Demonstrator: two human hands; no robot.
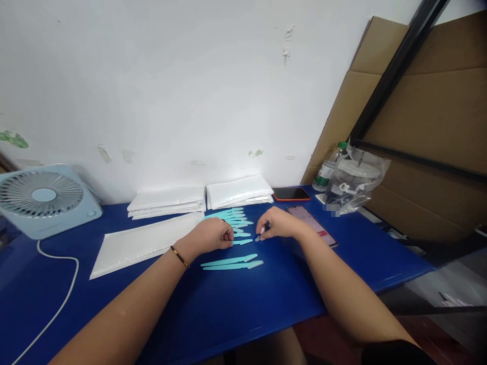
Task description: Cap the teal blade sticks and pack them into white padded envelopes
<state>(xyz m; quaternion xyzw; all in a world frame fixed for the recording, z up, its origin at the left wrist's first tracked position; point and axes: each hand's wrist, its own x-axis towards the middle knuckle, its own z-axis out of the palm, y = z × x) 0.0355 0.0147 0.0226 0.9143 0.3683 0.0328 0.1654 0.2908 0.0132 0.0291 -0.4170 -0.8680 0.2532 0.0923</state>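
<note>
A blue table point(266, 299) against a scuffed white wall, two bare hands at a row of small plastic blades.

The left hand point(213, 235) is curled closed on the row of turquoise plastic blade-shaped pieces point(236, 220); the right hand point(276, 223) pinches a small pale piece point(262, 232) in its grip. They seem to be sorting; pairing next needs neat alignment. Two long turquoise pieces point(232, 262) lie apart, nearer. Two stacks of white padded envelopes point(167, 200), one loose envelope point(144, 243), two phones point(291, 193), one fan point(41, 197).
</note>
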